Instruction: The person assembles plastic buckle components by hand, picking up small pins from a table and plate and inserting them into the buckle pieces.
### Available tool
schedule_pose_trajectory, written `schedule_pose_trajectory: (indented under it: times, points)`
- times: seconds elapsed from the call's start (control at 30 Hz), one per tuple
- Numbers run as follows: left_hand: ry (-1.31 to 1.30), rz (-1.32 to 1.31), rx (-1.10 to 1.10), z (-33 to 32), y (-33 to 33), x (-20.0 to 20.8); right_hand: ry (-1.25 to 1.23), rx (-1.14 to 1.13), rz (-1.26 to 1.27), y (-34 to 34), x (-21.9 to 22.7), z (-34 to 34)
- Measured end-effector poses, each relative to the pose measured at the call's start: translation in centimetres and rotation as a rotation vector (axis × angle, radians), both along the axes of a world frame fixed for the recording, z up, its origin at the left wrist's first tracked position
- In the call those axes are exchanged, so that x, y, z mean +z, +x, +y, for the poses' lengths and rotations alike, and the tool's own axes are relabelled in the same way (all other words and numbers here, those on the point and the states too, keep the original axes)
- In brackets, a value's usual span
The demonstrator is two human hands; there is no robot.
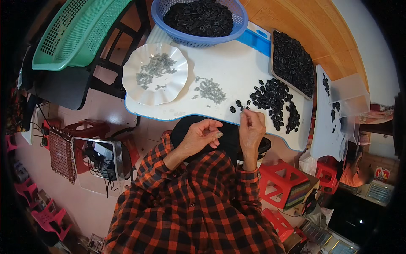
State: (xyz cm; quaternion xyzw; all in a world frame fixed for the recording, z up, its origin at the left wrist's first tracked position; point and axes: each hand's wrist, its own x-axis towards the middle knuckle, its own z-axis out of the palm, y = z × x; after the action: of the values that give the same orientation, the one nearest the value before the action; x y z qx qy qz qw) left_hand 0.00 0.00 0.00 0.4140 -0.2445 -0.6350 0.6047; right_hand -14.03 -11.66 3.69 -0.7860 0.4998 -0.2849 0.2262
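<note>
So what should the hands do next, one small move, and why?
Perhaps the right hand should draw the nearest black oval piece toward the left hand: that piece sits right by the right fingers on the white table, and the left hand is close by, just off the front edge.

Pink-tiled floor (95, 207); red stool (272, 170) at right, pink stool (44, 218) lower left; pale wall (370, 42) upper right.
</note>
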Motion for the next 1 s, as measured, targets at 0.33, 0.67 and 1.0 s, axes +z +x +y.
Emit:
schedule_pose_trajectory:
  times: [0.33,0.67,1.0]
  points:
    - [0.011,0.009,0.001,0.0,-0.1,0.2,-0.098,0.005,0.090,0.5,0.3,-0.6]
    - [-0.008,0.007,-0.007,0.1,-0.2,-0.3,0.012,0.050,0.066,0.5,0.2,-2.1]
    - [-0.041,-0.004,0.096,0.1,0.1,0.4,0.489,0.010,-0.496,1.7,0.4,2.5]
